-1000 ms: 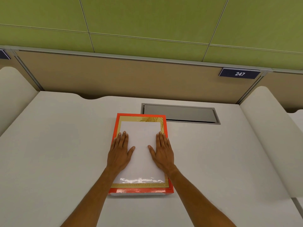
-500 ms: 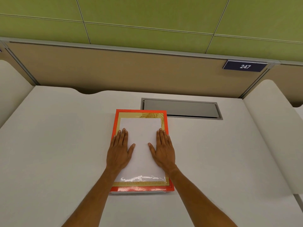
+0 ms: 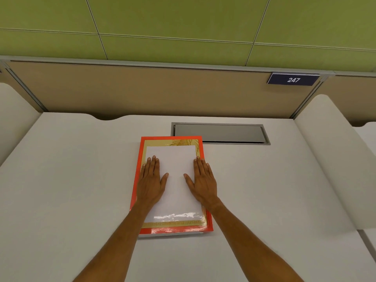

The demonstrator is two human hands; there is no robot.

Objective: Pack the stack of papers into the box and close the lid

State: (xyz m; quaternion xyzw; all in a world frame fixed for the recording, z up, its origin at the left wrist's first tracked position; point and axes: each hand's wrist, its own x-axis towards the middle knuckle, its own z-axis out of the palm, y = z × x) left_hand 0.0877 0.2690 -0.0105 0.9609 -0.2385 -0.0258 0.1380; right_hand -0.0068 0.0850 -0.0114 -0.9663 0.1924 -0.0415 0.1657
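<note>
Hands: left hand (image 3: 151, 181) and right hand (image 3: 202, 181) lie flat, fingers spread, on the lid (image 3: 173, 165).
Box (image 3: 140, 159): closed, mid-desk (image 3: 71, 190).
Change: hands and box unmoved; only the view shifted.

Two hands (image 3: 151, 180), one box (image 3: 140, 169), one number plate (image 3: 293, 80), one desk hatch (image 3: 219, 132).

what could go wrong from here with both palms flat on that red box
1. The box looks closed, with the left hand and right hand flat on its glossy lid; the sides are hidden, so a corner may sit unseated.
2. Its far right corner nearly meets the desk's grey hatch; pushing forward could slide it onto that.
</note>
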